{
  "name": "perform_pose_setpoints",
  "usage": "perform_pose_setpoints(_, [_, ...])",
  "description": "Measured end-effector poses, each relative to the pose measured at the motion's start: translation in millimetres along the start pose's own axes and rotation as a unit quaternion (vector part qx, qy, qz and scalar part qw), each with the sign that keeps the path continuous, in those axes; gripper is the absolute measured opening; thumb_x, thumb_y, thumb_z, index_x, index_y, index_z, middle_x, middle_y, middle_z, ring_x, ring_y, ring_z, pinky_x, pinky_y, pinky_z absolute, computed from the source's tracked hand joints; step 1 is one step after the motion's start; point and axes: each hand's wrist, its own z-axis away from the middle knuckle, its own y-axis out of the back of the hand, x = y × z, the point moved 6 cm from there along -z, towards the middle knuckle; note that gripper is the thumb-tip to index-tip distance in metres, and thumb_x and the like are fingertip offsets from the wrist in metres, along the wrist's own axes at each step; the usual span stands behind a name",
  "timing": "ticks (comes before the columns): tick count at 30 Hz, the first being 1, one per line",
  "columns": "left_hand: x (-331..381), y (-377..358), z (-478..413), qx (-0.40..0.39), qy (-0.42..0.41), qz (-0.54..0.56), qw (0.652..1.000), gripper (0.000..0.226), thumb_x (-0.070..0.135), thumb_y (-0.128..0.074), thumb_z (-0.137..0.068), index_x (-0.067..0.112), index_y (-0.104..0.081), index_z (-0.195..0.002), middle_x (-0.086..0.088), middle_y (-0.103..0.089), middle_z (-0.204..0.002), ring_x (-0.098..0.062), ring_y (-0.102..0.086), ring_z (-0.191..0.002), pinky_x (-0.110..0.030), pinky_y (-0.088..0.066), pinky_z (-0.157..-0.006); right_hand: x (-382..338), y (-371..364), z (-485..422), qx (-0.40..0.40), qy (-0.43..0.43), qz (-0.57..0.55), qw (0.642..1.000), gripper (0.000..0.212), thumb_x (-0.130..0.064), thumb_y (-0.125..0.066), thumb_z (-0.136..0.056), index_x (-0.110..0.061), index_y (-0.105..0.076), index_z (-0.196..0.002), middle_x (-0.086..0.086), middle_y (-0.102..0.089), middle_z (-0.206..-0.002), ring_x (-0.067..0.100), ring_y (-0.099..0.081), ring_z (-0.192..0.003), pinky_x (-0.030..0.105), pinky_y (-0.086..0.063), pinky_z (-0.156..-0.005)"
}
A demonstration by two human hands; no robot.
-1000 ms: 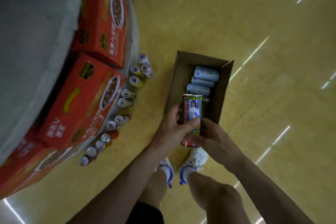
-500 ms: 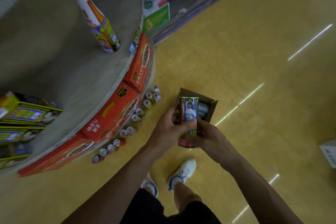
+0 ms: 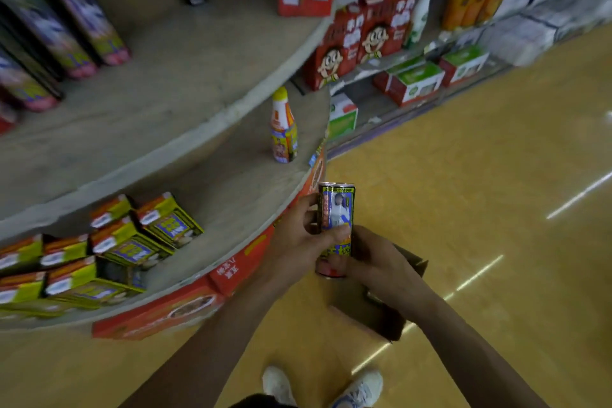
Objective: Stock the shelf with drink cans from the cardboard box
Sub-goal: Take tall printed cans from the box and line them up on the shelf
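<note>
**Inspector:** Presently, where is the item?

**Observer:** One tall cylindrical drink can with a blue-and-yellow printed label and a red base (image 3: 336, 225) stands upright, long axis vertical, between both hands above the floor.

**Inspector:** State of the grip?

**Observer:** The left hand (image 3: 296, 242) wraps the can's middle, thumb across the label. The right hand (image 3: 381, 270) holds the lower part, its fingertips mostly hidden. Both grips are closed on the can.

**Inspector:** Bearing to the destination?

**Observer:** The curved grey lower shelf (image 3: 231, 195) lies left of and beyond the can. Its rim is just beside the left hand, the nearer one. In my judgement the can goes left and forward, kept vertical, onto the surface between the yellow-green cartons (image 3: 159, 225) and the orange-capped plastic bottle (image 3: 283, 129).

**Inspector:** Source?

**Observer:** The brown cardboard box (image 3: 381, 318) sits on the floor under the right forearm. Its contents are not visible.
</note>
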Motion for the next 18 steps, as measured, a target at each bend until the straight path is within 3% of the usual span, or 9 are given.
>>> perform_pose_setpoints(2, [17,25,9,0.008,-0.023,0.007,1.0,0.065,0.034,-0.086,-0.069,0.026,-0.06,-0.128,0.001,-0.077,-0.106,-0.022,-0.074,-0.1,-0.049,-0.058,-0.092,-21,-17,-4,0.003,0.025,-0.011,1.0,0.037,-0.018,-0.077,-0.087,-0.017,-0.062,-0.121,0.001,-0.077,-0.105,0.017,-0.074,-0.099,0.036,-0.058,-0.086])
perform_pose_setpoints(6, [48,76,25,0.019,-0.074,0.0,0.997,0.056,0.021,-0.086,-0.076,0.027,-0.059,-0.125,0.003,-0.078,-0.105,-0.016,-0.074,-0.097,-0.031,-0.058,-0.082,-62,-53,-14,-0.008,0.072,0.003,0.997,0.041,-0.019,-0.076,-0.087,-0.02,-0.06,-0.125,-0.001,-0.076,-0.108,0.014,-0.072,-0.102,0.031,-0.057,-0.087])
perform_pose_setpoints(10, [71,122,38,0.044,-0.111,-0.005,0.993,0.068,0.033,-0.085,-0.069,0.022,-0.058,-0.131,0.002,-0.077,-0.109,-0.016,-0.073,-0.101,-0.037,-0.058,-0.089,-100,-86,-27,-0.018,0.113,0.021,0.993,0.04,-0.017,-0.075,-0.09,-0.022,-0.058,-0.125,-0.005,-0.076,-0.108,0.012,-0.072,-0.103,0.028,-0.055,-0.086])
perform_pose_setpoints(14, [85,161,46,0.082,-0.131,0.006,0.988,0.058,0.02,-0.086,-0.072,0.023,-0.059,-0.124,0.001,-0.077,-0.106,-0.013,-0.074,-0.097,-0.033,-0.058,-0.086,-133,-114,-39,-0.037,0.15,0.048,0.987,0.037,-0.011,-0.072,-0.091,-0.02,-0.059,-0.125,-0.004,-0.076,-0.108,0.013,-0.072,-0.103,0.034,-0.057,-0.09])
perform_pose_setpoints(18, [96,202,52,0.128,-0.147,0.006,0.981,0.057,0.021,-0.085,-0.071,0.024,-0.06,-0.122,-0.001,-0.078,-0.1,-0.019,-0.075,-0.092,-0.036,-0.06,-0.083,-167,-143,-54,-0.066,0.192,0.074,0.976,0.038,-0.014,-0.072,-0.092,-0.024,-0.058,-0.125,-0.004,-0.074,-0.11,0.008,-0.07,-0.103,0.024,-0.053,-0.086])
